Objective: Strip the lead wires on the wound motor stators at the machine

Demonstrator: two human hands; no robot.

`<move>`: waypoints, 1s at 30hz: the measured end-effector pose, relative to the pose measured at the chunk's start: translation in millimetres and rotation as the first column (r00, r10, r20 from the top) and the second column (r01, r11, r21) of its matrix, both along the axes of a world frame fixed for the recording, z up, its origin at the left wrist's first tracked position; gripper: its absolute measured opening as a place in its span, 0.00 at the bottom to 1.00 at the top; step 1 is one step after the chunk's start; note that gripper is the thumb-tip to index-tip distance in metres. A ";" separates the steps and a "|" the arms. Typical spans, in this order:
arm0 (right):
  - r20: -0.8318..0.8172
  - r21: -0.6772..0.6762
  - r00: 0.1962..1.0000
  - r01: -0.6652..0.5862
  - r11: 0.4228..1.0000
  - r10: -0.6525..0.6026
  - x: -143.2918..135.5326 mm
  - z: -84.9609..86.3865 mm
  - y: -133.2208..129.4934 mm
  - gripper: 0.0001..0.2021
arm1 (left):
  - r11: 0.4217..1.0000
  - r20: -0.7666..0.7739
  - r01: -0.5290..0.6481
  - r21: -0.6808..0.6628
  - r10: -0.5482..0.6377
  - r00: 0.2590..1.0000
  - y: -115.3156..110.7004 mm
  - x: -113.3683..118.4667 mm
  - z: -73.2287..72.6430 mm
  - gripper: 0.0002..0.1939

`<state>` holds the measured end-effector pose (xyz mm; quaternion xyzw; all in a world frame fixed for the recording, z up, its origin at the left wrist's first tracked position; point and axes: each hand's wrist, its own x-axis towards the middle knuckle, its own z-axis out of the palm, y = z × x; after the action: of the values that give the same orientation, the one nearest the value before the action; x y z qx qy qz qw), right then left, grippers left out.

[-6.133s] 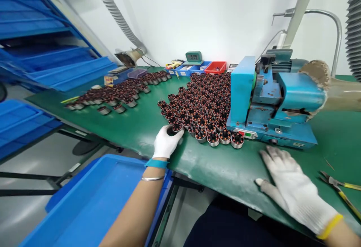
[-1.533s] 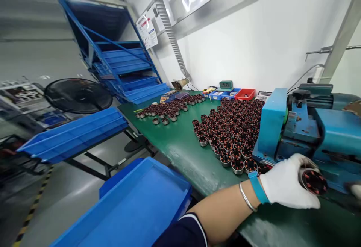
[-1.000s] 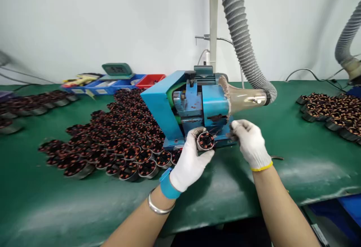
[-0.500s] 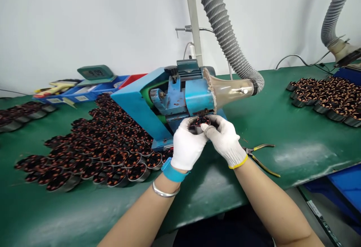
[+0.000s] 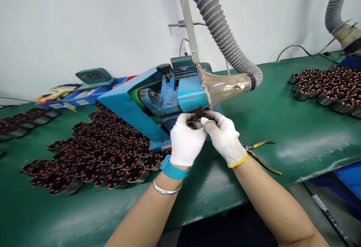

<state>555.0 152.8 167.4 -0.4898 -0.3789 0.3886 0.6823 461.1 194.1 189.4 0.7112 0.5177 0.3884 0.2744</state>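
Between my two gloved hands is a motor stator (image 5: 198, 121), a metal ring with dark and copper windings inside. My left hand (image 5: 187, 138) grips its left side, fingers closed round it. From the right, my right hand (image 5: 224, 136) is closed on it too, thumb on the near rim. The stator sits at the front of a blue belt-driven machine (image 5: 193, 93), just below its hood; whether it touches the machine is hidden. Thin wire ends stick out to the left of the stator. A clear funnel (image 5: 225, 83) joins the hood to a grey hose (image 5: 217, 17).
Many wound stators (image 5: 113, 156) stand packed on the green bench (image 5: 208, 202) at left. More with bright copper ends (image 5: 332, 89) stand at right. Yellow-handled cutters (image 5: 262, 155) lie right of my right hand. Blue bins (image 5: 81, 98) and a digital clock (image 5: 94, 76) are at the back left.
The view has shifted slightly, so the machine appears a little further left and higher. Both hands keep hold of the stator, which sits slightly higher in the picture.
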 end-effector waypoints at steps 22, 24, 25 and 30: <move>-0.246 -0.093 0.947 0.190 0.977 -0.207 9.0 5.9 -6.1 0.11 | 0.987 0.175 0.135 0.090 -0.149 0.973 -20.6 -26.9 -27.5 0.25; -0.297 -0.107 0.913 0.259 0.960 -0.279 12.6 7.1 -4.6 0.12 | 0.992 0.185 0.106 0.068 -0.117 0.976 -19.8 -23.9 -25.8 0.25; -0.234 -0.129 0.936 0.238 0.963 -0.263 12.9 9.2 -5.4 0.12 | 0.994 0.208 0.096 0.046 -0.103 0.973 -19.6 -22.6 -25.6 0.24; 0.272 -0.417 0.944 -0.061 0.907 0.189 1.1 23.3 -14.9 0.28 | 0.971 0.432 0.227 -0.073 -0.175 0.885 -18.3 -22.3 -29.9 0.26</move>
<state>556.1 137.9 190.7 -0.6481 -0.4228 0.4210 0.4732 438.8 175.9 159.5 0.6420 0.3920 0.4705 0.4614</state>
